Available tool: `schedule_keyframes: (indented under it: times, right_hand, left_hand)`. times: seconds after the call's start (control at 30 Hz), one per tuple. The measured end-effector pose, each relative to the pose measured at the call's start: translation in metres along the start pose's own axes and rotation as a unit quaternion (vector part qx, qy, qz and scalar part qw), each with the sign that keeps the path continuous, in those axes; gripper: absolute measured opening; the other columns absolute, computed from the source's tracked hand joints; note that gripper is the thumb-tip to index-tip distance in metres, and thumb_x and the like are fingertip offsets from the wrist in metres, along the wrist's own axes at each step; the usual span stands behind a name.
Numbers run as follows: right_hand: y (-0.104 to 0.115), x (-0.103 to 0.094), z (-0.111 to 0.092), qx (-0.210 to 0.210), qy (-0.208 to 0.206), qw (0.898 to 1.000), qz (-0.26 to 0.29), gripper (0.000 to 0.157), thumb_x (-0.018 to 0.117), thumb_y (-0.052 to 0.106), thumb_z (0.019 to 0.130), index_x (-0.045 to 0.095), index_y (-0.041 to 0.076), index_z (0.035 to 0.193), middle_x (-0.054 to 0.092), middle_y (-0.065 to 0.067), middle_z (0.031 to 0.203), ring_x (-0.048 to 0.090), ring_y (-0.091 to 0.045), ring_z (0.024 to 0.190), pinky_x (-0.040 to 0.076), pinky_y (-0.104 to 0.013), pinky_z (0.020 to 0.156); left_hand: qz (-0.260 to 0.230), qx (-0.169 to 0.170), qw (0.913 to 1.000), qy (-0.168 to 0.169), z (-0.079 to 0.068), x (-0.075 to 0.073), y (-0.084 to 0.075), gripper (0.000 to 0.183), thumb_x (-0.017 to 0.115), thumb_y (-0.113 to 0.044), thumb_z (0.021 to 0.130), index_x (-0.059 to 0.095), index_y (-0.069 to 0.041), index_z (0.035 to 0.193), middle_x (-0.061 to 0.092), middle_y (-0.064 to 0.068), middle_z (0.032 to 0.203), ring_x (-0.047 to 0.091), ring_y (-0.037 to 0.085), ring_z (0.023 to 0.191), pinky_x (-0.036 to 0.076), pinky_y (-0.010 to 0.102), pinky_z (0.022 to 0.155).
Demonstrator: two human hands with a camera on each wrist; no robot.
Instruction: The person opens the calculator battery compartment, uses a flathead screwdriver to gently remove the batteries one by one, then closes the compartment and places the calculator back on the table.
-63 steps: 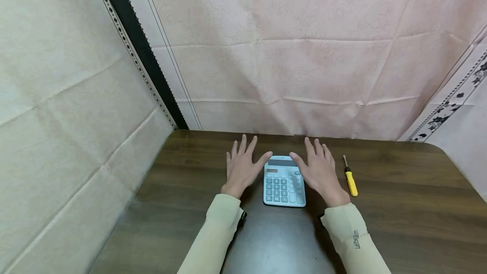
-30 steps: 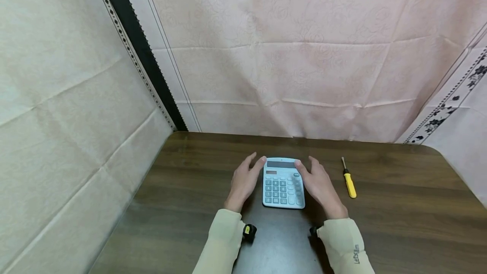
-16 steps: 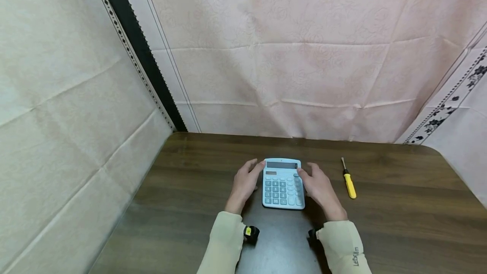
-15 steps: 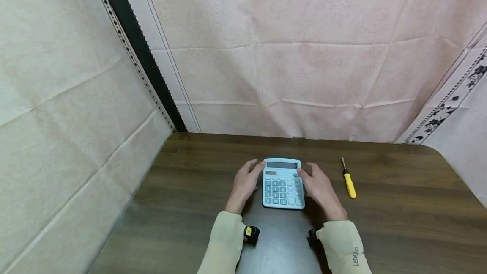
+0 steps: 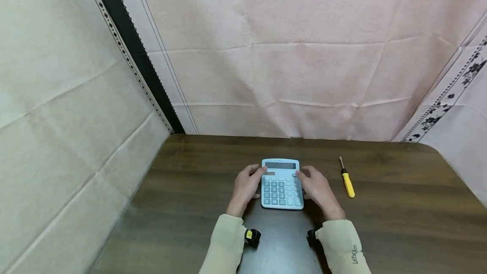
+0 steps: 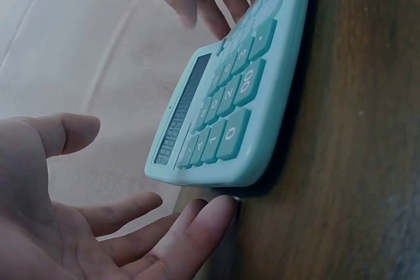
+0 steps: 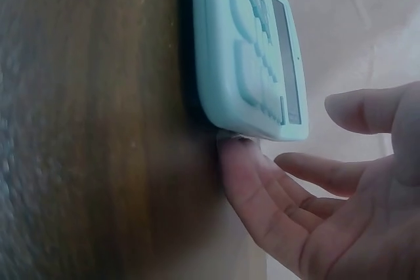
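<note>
A light blue calculator (image 5: 282,183) lies on the wooden table, its display showing a digit. My left hand (image 5: 244,187) is at its left side; in the left wrist view the thumb stands off above and the relaxed fingers (image 6: 197,237) reach the lower edge, where I cannot tell whether they touch. On the other side is my right hand (image 5: 318,187). In the right wrist view its little finger (image 7: 246,178) touches the calculator's side near the table, while the thumb (image 7: 361,111) is raised clear of it. Neither hand grips the calculator.
To the right of the right hand lies a screwdriver (image 5: 348,183) with a yellow handle. Pale patterned cloth (image 5: 296,54) hangs behind the table (image 5: 399,206) and along its left side.
Both hands have come down from spread fingers above the calculator's sides to lower beside it, drawn slightly nearer. A digit now shows on the display. The calculator and screwdriver stay put.
</note>
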State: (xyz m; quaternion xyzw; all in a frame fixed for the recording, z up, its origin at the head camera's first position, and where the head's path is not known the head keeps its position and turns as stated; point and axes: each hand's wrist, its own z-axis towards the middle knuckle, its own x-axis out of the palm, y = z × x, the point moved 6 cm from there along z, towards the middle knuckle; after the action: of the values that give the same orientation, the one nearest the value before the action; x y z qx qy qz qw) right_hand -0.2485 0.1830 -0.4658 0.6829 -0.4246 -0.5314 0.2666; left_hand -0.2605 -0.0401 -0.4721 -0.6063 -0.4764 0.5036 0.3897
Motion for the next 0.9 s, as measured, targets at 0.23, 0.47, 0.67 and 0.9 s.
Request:
schedule_keyframes:
  times: [0.23, 0.47, 0.67, 0.9]
  right_hand:
    - [-0.0038, 0.0024, 0.0009, 0.01, 0.001, 1.0, -0.004, 0.054, 0.05, 0.028, 0.112, 0.046, -0.007, 0.152, 0.051, -0.031, 0.146, 0.058, -0.038, 0.113, 0.062, -0.045, 0.084]
    - [-0.0049, 0.0027, 0.0046, 0.013, 0.004, 1.0, -0.004, 0.051, 0.049, 0.023, 0.111, 0.048, -0.007, 0.152, 0.054, -0.029, 0.142, 0.058, -0.036, 0.111, 0.061, -0.043, 0.084]
    - [-0.004, 0.0025, 0.0047, 0.005, 0.003, 1.0, -0.004, 0.049, 0.049, 0.02, 0.111, 0.049, -0.006, 0.152, 0.055, -0.027, 0.14, 0.058, -0.036, 0.11, 0.061, -0.043, 0.084]
    - [-0.0071, 0.0022, 0.0055, -0.01, 0.007, 1.0, 0.0, 0.045, 0.049, 0.014, 0.109, 0.051, -0.006, 0.149, 0.057, -0.027, 0.136, 0.06, -0.036, 0.108, 0.062, -0.044, 0.084]
  left_hand:
    - [-0.026, -0.011, 0.9994, 0.021, 0.0001, 0.0024, 0.0024, 0.06, 0.066, -0.044, 0.104, 0.059, -0.007, 0.151, 0.063, 0.012, 0.137, 0.065, 0.025, 0.102, 0.061, 0.031, 0.06]
    - [-0.041, -0.018, 0.9985, 0.031, 0.0022, 0.0053, 0.0024, 0.05, 0.066, -0.042, 0.104, 0.068, -0.007, 0.139, 0.07, 0.007, 0.111, 0.065, 0.021, 0.094, 0.06, 0.031, 0.06]
    - [-0.04, -0.021, 0.9982, 0.039, 0.0019, 0.0069, 0.0021, 0.052, 0.067, -0.041, 0.103, 0.067, -0.005, 0.141, 0.071, 0.007, 0.106, 0.067, 0.018, 0.087, 0.059, 0.029, 0.061]
    - [-0.044, -0.024, 0.9978, 0.042, 0.0018, 0.0056, 0.0042, 0.043, 0.066, -0.03, 0.104, 0.068, -0.008, 0.141, 0.072, 0.008, 0.105, 0.067, 0.019, 0.088, 0.059, 0.029, 0.061]
